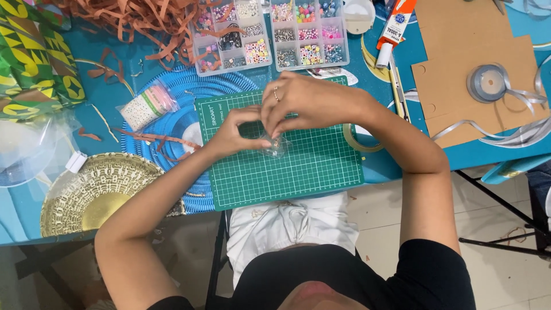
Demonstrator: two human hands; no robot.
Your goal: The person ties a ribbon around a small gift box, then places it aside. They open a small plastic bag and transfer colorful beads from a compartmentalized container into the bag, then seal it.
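Observation:
Both my hands meet over a green cutting mat [298,172] on the blue table. My left hand [238,133] and my right hand [301,100], which wears a ring, pinch a small clear plastic bag [274,146] between the fingertips. The bag hangs just above the mat and seems to hold tiny beads; its contents are too small to tell. Two clear bead organiser boxes [232,34] [307,31] with coloured beads stand just beyond my hands.
A gold lace plate [92,192] lies at the left front, a round blue mat [178,92] under the cutting mat's left side. Brown paper shreds [138,17], a bag of white beads [146,106], a glue tube [393,26], brown card [470,57] with silver ribbon spool [488,83], and a tape roll [359,138] surround them.

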